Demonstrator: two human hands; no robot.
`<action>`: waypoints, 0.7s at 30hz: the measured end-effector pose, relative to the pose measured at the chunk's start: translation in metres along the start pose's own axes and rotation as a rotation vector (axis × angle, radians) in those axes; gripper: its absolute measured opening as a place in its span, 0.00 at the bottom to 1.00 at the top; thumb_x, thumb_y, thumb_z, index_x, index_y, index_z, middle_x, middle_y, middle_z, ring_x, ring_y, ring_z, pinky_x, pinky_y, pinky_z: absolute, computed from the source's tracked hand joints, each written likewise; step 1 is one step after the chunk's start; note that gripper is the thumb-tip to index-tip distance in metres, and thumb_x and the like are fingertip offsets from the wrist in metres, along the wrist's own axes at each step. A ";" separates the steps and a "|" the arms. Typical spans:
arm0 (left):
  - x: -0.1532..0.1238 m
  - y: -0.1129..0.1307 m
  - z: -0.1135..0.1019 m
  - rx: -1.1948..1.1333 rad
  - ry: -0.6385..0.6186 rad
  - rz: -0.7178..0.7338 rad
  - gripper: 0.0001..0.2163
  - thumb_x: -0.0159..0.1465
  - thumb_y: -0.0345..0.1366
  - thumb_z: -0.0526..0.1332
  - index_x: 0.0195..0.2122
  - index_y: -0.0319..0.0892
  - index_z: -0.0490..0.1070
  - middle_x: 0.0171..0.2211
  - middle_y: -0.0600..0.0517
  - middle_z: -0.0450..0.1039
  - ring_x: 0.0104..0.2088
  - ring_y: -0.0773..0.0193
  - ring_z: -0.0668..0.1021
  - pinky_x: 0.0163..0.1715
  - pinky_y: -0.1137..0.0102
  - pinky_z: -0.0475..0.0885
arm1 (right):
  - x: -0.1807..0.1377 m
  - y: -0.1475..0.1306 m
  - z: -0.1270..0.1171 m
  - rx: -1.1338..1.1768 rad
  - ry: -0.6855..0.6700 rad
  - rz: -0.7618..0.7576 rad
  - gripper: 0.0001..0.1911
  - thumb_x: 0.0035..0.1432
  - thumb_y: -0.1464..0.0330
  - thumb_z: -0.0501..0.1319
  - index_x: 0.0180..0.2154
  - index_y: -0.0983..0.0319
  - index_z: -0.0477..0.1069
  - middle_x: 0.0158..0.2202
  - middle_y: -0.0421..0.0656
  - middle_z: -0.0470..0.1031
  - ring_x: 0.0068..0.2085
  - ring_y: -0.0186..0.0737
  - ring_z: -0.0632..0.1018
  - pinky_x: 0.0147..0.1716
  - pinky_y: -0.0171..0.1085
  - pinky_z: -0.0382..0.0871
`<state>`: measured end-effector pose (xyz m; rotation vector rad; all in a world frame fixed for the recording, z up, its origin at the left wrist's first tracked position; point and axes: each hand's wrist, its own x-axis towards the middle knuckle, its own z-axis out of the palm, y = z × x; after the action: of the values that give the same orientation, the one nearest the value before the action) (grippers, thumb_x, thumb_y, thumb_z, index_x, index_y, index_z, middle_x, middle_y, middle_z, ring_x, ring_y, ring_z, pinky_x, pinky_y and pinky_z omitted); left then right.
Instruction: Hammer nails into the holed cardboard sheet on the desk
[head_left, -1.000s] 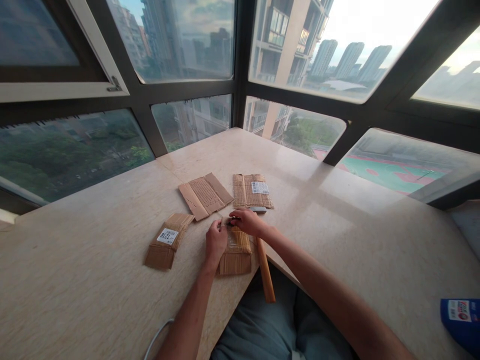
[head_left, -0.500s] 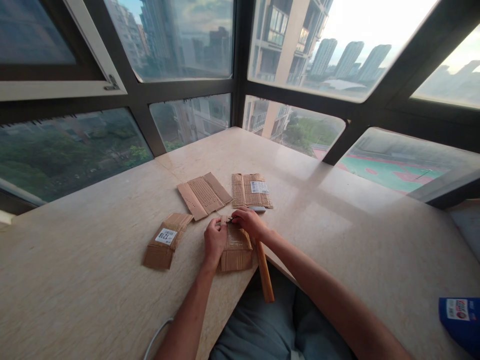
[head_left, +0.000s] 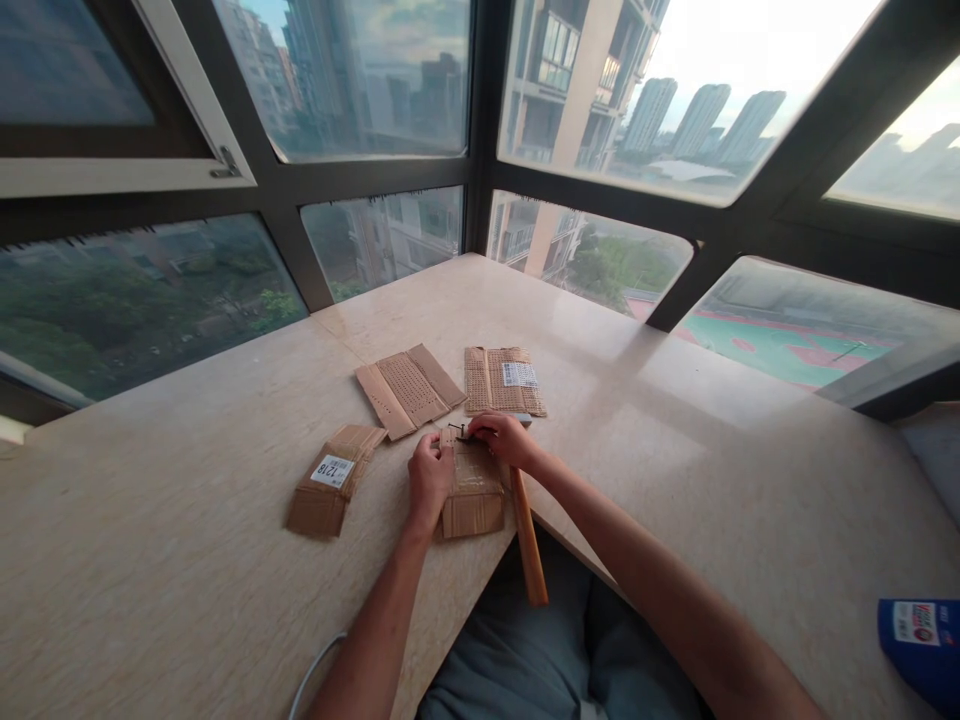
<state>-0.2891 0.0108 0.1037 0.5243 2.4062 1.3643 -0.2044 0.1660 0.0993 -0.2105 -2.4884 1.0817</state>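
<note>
Cardboard (head_left: 474, 515) is held near the inner front corner of the desk (head_left: 225, 500), beside a wooden handle (head_left: 530, 550), its left side pinched by the left hand (head_left: 430, 482), while a small dark object (head_left: 460, 434) is gripped at its far end by the right hand (head_left: 502, 440).

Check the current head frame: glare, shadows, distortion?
All in the head view: sky blown out at upper right; soft shadow bands and sheen on the tabletop; wide-angle stretch splays window frames; dark bits by the right hand too small to identify.
</note>
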 end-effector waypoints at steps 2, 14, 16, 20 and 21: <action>0.002 -0.001 0.000 -0.015 -0.006 0.003 0.14 0.60 0.34 0.58 0.45 0.37 0.74 0.31 0.44 0.80 0.31 0.57 0.79 0.33 0.70 0.68 | 0.000 0.002 0.002 -0.019 0.023 0.031 0.11 0.57 0.79 0.58 0.38 0.64 0.77 0.37 0.46 0.80 0.40 0.41 0.79 0.43 0.37 0.70; 0.024 0.002 -0.022 0.058 -0.135 -0.047 0.12 0.57 0.30 0.61 0.42 0.36 0.76 0.33 0.45 0.81 0.36 0.57 0.81 0.38 0.70 0.70 | -0.008 -0.018 0.011 -0.238 -0.071 -0.053 0.15 0.63 0.76 0.57 0.46 0.59 0.78 0.51 0.48 0.78 0.50 0.43 0.78 0.50 0.39 0.70; 0.026 0.006 -0.031 0.094 -0.152 -0.050 0.13 0.56 0.30 0.61 0.42 0.36 0.76 0.36 0.44 0.81 0.37 0.57 0.81 0.39 0.70 0.70 | -0.007 -0.020 0.013 -0.306 -0.080 -0.055 0.18 0.62 0.79 0.55 0.45 0.60 0.79 0.51 0.48 0.78 0.51 0.42 0.78 0.51 0.39 0.69; 0.026 0.015 -0.054 0.186 -0.178 -0.020 0.13 0.56 0.30 0.61 0.42 0.37 0.77 0.42 0.43 0.80 0.43 0.56 0.80 0.43 0.70 0.70 | -0.003 -0.022 0.017 -0.365 -0.098 -0.052 0.16 0.60 0.81 0.56 0.42 0.63 0.79 0.47 0.49 0.79 0.49 0.43 0.79 0.50 0.39 0.70; 0.026 0.018 -0.059 0.221 -0.179 -0.008 0.13 0.57 0.30 0.60 0.42 0.38 0.77 0.43 0.44 0.80 0.44 0.55 0.80 0.44 0.69 0.70 | -0.003 -0.023 0.018 -0.368 -0.093 -0.046 0.15 0.60 0.81 0.56 0.42 0.63 0.79 0.46 0.50 0.80 0.48 0.44 0.79 0.49 0.39 0.70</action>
<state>-0.3355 -0.0128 0.1452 0.6629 2.4192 1.0063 -0.2086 0.1371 0.1041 -0.2113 -2.7467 0.6199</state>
